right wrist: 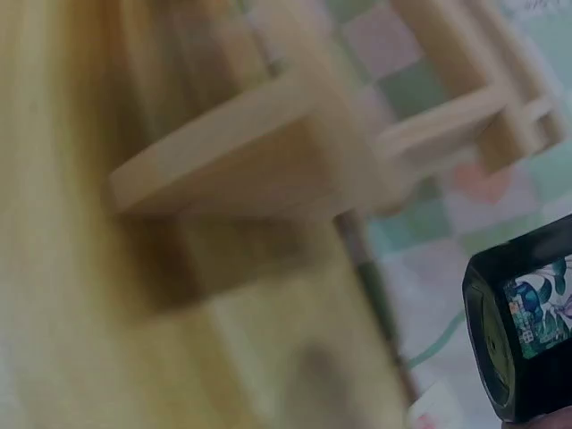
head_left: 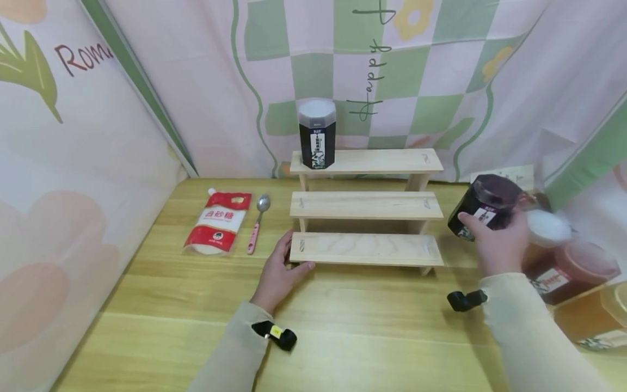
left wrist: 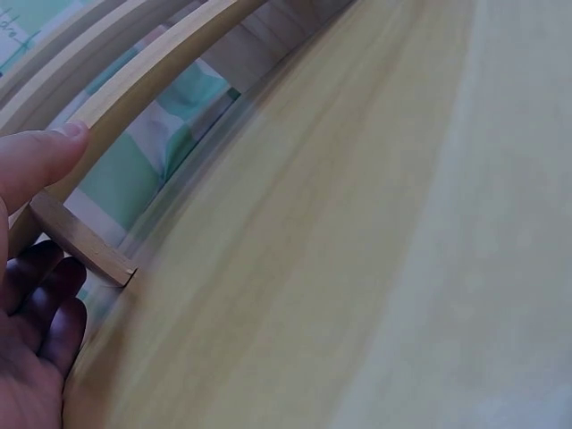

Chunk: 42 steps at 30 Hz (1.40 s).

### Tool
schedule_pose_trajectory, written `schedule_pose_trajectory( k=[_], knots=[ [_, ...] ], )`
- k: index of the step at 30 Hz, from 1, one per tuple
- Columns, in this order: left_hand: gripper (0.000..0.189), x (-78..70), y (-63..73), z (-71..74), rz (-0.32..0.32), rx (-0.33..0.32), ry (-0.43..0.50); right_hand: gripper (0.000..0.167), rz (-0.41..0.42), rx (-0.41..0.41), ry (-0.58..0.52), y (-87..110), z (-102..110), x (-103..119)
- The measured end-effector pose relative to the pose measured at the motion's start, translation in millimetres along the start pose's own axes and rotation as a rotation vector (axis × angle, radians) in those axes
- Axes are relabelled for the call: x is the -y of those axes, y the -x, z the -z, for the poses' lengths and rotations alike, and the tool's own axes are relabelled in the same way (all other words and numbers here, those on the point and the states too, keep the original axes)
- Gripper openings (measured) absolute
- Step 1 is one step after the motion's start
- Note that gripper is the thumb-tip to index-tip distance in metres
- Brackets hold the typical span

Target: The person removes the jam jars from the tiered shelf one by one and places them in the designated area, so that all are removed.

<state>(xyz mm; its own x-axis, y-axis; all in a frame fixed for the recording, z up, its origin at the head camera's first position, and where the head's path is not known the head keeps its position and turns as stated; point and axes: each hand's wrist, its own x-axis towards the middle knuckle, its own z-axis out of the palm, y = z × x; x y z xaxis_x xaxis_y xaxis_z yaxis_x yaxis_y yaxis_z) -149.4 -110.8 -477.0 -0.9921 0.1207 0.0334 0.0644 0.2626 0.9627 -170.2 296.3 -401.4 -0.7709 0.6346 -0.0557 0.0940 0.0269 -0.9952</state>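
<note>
My left hand (head_left: 281, 276) grips the left end of a three-step wooden shelf (head_left: 364, 249) at its lowest board. In the left wrist view the thumb (left wrist: 45, 161) lies on the board's front edge, and the other fingers curl beneath it beside the leg (left wrist: 85, 241). Right of the shelf, my right hand (head_left: 504, 245) holds a dark, faceted jar (head_left: 472, 209), tilted and raised off the table. Its dark base and patterned label show at the right edge of the right wrist view. A similar black jar with a whitish lid (head_left: 317, 136) stands on the top step's left end.
At right, partly behind my right arm, stand a white-lidded jar (head_left: 548, 227), a reddish jar (head_left: 563, 277) and an amber jar (head_left: 595, 316). Left of the shelf lie a red-and-white sugar bag (head_left: 217, 223) and a pink-handled spoon (head_left: 258, 223). Patterned curtains (head_left: 313, 76) border the table.
</note>
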Motion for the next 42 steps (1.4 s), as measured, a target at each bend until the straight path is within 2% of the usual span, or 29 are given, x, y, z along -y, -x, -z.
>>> schedule_pose_trajectory(
  k=[6,10,16,23,32,39,42],
  knots=[
    [0.093,-1.4,0.9,0.3,-0.005,0.006,0.006,0.094,-0.059,-0.007,0.102,-9.4,-2.1,-23.6],
    [0.092,-0.5,0.5,0.8,-0.006,0.006,0.015,0.100,-0.064,0.014,0.200,-10.4,-4.2,-29.7],
    [0.093,-1.3,0.4,0.4,0.005,0.005,0.020,0.103,-0.069,0.061,0.272,-11.8,-4.8,-34.1],
    [0.093,-0.9,0.1,1.2,0.001,-0.004,-0.003,0.102,0.020,0.142,0.367,-18.2,-2.9,-37.1],
    [0.092,-0.5,-1.0,0.6,-0.004,-0.002,0.004,0.096,0.087,0.219,0.410,-28.0,3.9,-44.3],
    [0.093,-1.5,-0.4,0.7,-0.004,0.003,0.006,0.093,0.147,0.250,0.460,-18.2,9.6,-41.3],
    [0.093,-1.6,0.2,0.7,0.004,0.002,0.002,0.092,0.148,0.256,0.439,-9.7,11.3,-35.9]
  ],
)
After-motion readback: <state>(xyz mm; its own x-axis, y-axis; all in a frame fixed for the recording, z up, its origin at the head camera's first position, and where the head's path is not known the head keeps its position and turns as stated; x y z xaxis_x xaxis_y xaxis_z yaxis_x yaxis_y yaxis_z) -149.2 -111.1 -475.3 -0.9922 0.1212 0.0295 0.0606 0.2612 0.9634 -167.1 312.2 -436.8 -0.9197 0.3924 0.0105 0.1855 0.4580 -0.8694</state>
